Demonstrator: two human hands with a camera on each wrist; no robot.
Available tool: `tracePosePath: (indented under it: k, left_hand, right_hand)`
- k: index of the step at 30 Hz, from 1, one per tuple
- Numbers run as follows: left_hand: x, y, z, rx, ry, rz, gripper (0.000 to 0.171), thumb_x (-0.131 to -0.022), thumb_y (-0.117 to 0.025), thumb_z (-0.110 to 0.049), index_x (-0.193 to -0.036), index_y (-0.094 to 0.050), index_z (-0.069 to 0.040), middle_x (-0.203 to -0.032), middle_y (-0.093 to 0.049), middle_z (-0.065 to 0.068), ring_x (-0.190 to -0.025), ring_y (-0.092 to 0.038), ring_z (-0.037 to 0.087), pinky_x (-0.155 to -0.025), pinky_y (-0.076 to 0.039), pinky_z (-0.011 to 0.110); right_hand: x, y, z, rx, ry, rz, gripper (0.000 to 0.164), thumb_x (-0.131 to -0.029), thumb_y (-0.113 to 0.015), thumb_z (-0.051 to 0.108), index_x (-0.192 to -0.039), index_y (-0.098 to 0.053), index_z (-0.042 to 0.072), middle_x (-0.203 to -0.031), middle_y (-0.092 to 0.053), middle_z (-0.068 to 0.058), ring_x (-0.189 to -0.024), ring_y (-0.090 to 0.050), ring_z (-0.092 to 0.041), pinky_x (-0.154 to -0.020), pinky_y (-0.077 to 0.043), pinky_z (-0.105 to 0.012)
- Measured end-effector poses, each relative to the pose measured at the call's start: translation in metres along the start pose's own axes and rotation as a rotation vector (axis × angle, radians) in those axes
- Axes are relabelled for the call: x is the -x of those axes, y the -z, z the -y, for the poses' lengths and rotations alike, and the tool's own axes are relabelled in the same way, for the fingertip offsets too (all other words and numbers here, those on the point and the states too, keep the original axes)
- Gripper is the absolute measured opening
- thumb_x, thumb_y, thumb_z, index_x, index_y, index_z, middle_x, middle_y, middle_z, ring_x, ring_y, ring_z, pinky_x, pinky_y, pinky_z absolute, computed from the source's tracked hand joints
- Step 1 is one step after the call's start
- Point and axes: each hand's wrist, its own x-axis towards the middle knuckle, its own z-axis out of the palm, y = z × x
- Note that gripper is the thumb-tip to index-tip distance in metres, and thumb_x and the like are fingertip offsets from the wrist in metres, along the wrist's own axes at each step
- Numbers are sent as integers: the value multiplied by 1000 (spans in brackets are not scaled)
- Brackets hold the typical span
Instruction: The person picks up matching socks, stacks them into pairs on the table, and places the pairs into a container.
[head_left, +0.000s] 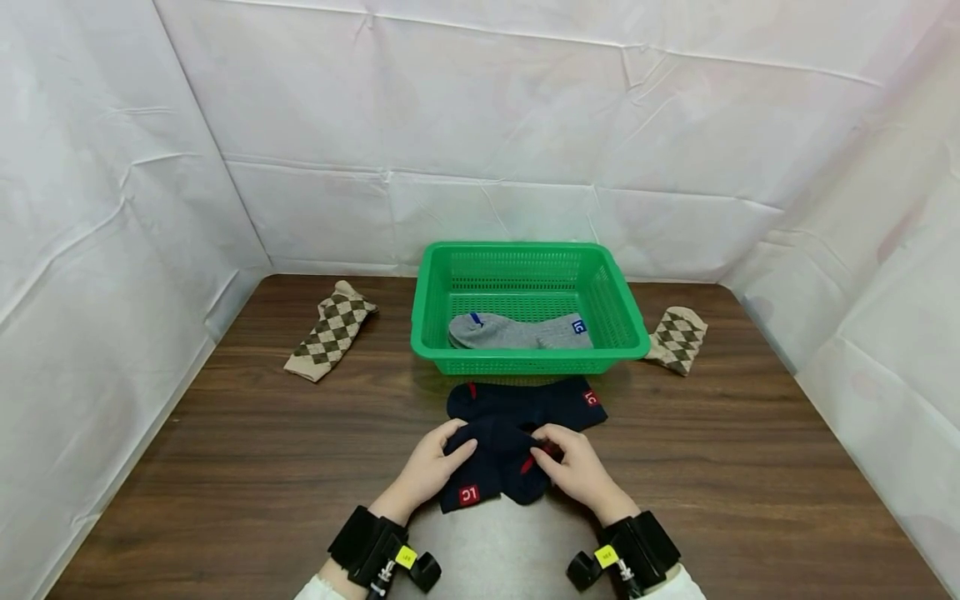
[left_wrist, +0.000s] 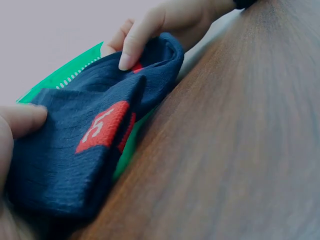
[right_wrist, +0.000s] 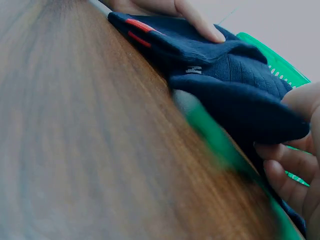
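Note:
A navy sock (head_left: 491, 458) with a red LC label near its cuff is held between both hands, slightly raised over the table. My left hand (head_left: 429, 468) grips it toward the cuff, thumb on top, as the left wrist view shows. At the other end, beside a red mark, my right hand (head_left: 582, 473) pinches the sock between thumb and fingers. Another navy sock (head_left: 525, 404) lies flat just behind, its red label to the right. In the right wrist view, folds of the held sock (right_wrist: 240, 105) hide part of the right fingers.
A green basket (head_left: 525, 361) stands behind the navy socks, with grey socks (head_left: 517, 333) inside. One argyle sock (head_left: 330, 333) lies to its left; another argyle sock (head_left: 678, 340) lies against its right side. White sheeting (head_left: 487, 117) encloses the wooden table (head_left: 247, 467) at the back and sides.

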Motion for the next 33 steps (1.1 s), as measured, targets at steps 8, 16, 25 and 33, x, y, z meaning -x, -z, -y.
tracePosePath:
  k: [8, 16, 25, 33]
  left_hand:
    - [-2, -1, 2, -1, -28, -49, 34, -94, -59, -19, -127, -54, -15, -118, -63, 6, -109, -59, 22, -94, -45, 40]
    - [-3, 1, 2, 136, 12, -88, 44, -94, -54, -1, -135, -46, -11, -129, -52, 11, -125, -43, 28, -100, -36, 44]
    - [-3, 0, 2, 67, 20, -135, 28, -89, -45, 8, -81, -66, -9, -123, -60, 9, -121, -51, 27, -101, -35, 33]
    - [2, 3, 1, -103, -22, 11, 50, -76, -80, -23, -121, -63, -12, -134, -45, 3, -128, -41, 26, -96, -42, 39]
  right_hand:
    - [-6, 4, 22, 36, 9, -132, 16, -79, -66, -12, -89, -64, 1, -80, -63, -7, -64, -51, -4, -57, -46, -21]
    - [-10, 13, 41, 57, 27, -238, 15, -75, -66, -17, -86, -63, -7, -79, -62, -14, -62, -52, -5, -55, -46, -20]
    - [-11, 14, 39, 27, 89, -271, 20, -71, -60, -20, -83, -62, -4, -79, -62, -15, -68, -53, -15, -61, -41, -9]
    - [-12, 15, 41, 22, 95, -288, 20, -70, -59, -21, -82, -62, -6, -79, -62, -17, -69, -53, -15, -61, -41, -9]
